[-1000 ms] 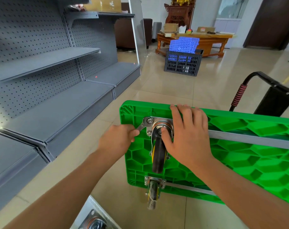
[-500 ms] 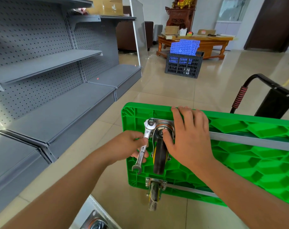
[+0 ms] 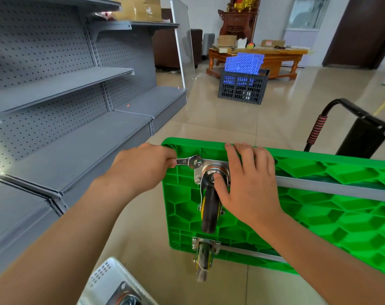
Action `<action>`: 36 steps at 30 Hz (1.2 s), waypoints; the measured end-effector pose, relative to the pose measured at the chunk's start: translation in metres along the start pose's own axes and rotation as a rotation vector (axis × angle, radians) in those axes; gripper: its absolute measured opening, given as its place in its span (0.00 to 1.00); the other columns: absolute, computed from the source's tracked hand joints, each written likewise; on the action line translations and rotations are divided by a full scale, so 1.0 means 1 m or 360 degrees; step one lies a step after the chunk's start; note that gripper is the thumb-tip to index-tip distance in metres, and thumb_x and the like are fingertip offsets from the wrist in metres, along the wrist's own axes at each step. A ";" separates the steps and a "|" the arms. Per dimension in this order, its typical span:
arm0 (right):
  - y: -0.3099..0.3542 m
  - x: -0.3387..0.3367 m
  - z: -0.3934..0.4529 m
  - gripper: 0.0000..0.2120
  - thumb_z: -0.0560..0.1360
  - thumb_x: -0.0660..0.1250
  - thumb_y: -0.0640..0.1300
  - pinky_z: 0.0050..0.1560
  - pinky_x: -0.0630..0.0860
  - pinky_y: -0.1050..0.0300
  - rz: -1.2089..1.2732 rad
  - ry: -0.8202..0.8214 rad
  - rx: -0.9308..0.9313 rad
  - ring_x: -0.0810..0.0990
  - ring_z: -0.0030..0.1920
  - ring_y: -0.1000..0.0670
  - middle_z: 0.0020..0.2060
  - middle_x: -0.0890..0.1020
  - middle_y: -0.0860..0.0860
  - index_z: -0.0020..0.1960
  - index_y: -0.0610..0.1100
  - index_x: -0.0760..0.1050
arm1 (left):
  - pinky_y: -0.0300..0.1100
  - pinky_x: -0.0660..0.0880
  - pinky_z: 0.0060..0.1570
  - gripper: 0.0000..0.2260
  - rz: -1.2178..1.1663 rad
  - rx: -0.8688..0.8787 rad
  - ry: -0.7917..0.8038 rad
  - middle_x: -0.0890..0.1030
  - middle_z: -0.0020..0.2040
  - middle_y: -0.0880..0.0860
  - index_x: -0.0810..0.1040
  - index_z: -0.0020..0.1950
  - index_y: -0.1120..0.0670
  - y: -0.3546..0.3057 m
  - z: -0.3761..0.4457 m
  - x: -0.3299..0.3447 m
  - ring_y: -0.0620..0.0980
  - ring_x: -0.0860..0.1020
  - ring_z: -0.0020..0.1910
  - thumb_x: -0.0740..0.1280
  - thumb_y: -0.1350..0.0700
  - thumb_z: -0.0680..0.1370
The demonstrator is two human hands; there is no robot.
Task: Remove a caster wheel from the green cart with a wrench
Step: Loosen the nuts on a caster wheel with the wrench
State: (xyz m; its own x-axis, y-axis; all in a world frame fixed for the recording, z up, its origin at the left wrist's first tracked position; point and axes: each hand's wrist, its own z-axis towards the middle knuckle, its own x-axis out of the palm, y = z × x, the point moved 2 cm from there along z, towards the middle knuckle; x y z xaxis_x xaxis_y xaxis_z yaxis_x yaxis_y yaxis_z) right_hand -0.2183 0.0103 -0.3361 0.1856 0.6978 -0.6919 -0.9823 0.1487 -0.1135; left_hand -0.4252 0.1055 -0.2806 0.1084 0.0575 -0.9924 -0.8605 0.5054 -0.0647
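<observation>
The green cart (image 3: 319, 216) stands on its side on the tiled floor, its ribbed underside facing me. A black caster wheel (image 3: 210, 208) on a steel plate sits near the cart's upper left corner. My right hand (image 3: 248, 183) rests over the wheel's swivel mount, fingers hooked on the cart's top edge. My left hand (image 3: 143, 168) grips the handle of a silver wrench (image 3: 188, 161), which lies level with its jaw on the plate's upper left bolt. A second caster (image 3: 203, 258) hangs at the lower left corner.
Grey metal shelving (image 3: 66, 133) runs along the left. A white perforated basket (image 3: 112, 282) holding a caster part lies at the bottom edge. The cart's black handle (image 3: 341, 111) juts up at right. A dark crate (image 3: 243, 86) with blue panels and a wooden table stand farther back.
My left hand swung the wrench from pointing downward up to a level position pointing left, still on the upper left bolt. My right hand stayed on the caster.
</observation>
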 end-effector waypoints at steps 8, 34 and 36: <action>-0.001 0.000 0.000 0.31 0.79 0.60 0.58 0.70 0.64 0.39 -0.0004 0.0011 -0.0002 0.72 0.63 0.38 0.64 0.75 0.41 0.73 0.38 0.70 | 0.47 0.69 0.50 0.10 0.0380 0.0107 -0.0214 0.80 0.49 0.47 0.76 0.57 0.42 -0.001 0.006 -0.001 0.55 0.81 0.52 0.56 0.45 0.85; 0.001 0.001 0.000 0.30 0.78 0.60 0.58 0.70 0.64 0.39 -0.0014 -0.0013 0.0007 0.71 0.63 0.37 0.63 0.75 0.41 0.73 0.38 0.70 | 0.40 0.83 0.42 0.12 -0.1716 -0.0230 0.0586 0.87 0.45 0.58 0.78 0.53 0.62 -0.021 -0.007 0.074 0.50 0.86 0.40 0.61 0.54 0.86; 0.001 0.001 0.000 0.30 0.78 0.60 0.58 0.70 0.64 0.38 -0.0006 -0.0006 0.0007 0.71 0.63 0.38 0.63 0.75 0.41 0.73 0.38 0.70 | 0.39 0.80 0.39 0.13 -0.1694 -0.0176 0.0699 0.86 0.42 0.57 0.78 0.52 0.61 -0.016 -0.008 0.064 0.50 0.85 0.38 0.61 0.54 0.85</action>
State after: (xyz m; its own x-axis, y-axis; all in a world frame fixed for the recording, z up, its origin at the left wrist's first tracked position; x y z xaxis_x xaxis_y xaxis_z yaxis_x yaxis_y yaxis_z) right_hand -0.2193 0.0109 -0.3365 0.1894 0.6999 -0.6887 -0.9815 0.1542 -0.1131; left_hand -0.4084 0.0937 -0.3440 0.6409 -0.6674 -0.3793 -0.4788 0.0387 -0.8771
